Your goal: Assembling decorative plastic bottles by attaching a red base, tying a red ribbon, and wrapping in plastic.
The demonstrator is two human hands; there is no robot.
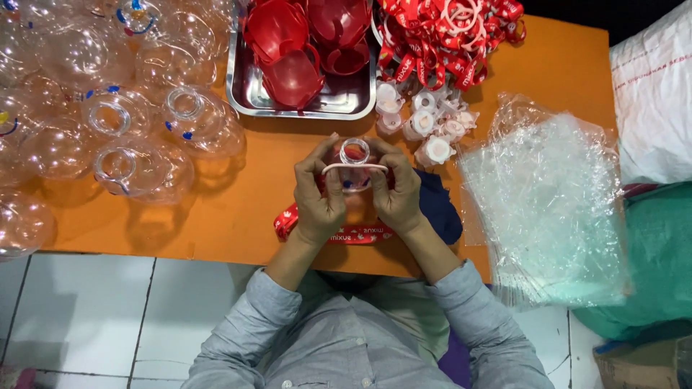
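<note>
Both my hands hold one clear round bottle (355, 153) above the orange table (238, 216). My left hand (317, 198) grips its left side and my right hand (398, 194) its right side. Thumbs and fingers of both hands stretch a white ring (353, 168) across the bottle just below its open neck. A red printed strap (357, 235) joined to the ring hangs under my wrists onto the table. Most of the bottle's body is hidden by my fingers.
Several clear bottles (137, 166) are piled at the left. A metal tray (245, 101) of red lids (288, 65) stands behind, beside red straps (440, 36) and white caps (425, 126). Clear plastic bags (548, 209) lie right, with sacks (652, 94) beyond.
</note>
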